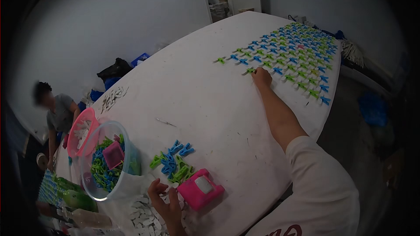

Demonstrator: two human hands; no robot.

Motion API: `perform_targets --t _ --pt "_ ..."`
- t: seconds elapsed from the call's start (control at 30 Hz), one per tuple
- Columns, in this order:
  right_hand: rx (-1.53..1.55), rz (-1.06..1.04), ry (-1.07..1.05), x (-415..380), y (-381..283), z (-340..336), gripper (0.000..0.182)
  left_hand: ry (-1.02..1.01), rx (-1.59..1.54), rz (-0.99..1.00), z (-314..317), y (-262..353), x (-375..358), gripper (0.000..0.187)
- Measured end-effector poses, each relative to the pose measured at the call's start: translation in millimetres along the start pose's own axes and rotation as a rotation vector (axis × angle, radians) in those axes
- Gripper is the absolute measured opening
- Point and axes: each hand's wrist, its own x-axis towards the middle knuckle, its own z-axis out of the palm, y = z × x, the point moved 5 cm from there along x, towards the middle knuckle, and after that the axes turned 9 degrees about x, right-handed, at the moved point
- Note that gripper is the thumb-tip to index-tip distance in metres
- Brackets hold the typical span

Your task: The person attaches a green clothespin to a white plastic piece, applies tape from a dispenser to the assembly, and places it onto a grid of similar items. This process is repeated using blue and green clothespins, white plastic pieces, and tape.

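My right hand (262,78) reaches out over the white table, its fingers closed on a green clothespin (250,71) at the near edge of a large array. That array holds many blue and green clothespins (291,60), each lying with a pale strip. My left hand (167,200) is low in the view, fingers apart and slightly curled, above a heap of white plastic pieces (146,214). Beside it sits a pink box (200,196) with a pale grey block (204,184) on top. A loose pile of blue and green clothespins (173,162) lies just beyond the box.
A clear tub (127,166) of clothespins with a pink scoop-like container (113,155) stands left, beside a pink basket (89,118) of white pieces. Bottles (89,217) crowd the lower left. A thin tool (165,122) lies mid-table (210,100). Another person (61,109) is at far left.
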Motion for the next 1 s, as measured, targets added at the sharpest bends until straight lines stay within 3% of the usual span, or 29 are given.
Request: perform_targets --t 0.2,1.0 --pt "-0.004 0.120 0.054 14.9 3.0 3.4 0.022 -0.079 0.056 0.029 -0.3 -1.1 -0.1 0.043" --pt "0.079 0.198 0.120 28.3 17.1 15.0 0.026 -0.023 0.126 0.061 -5.3 6.0 2.1 0.043"
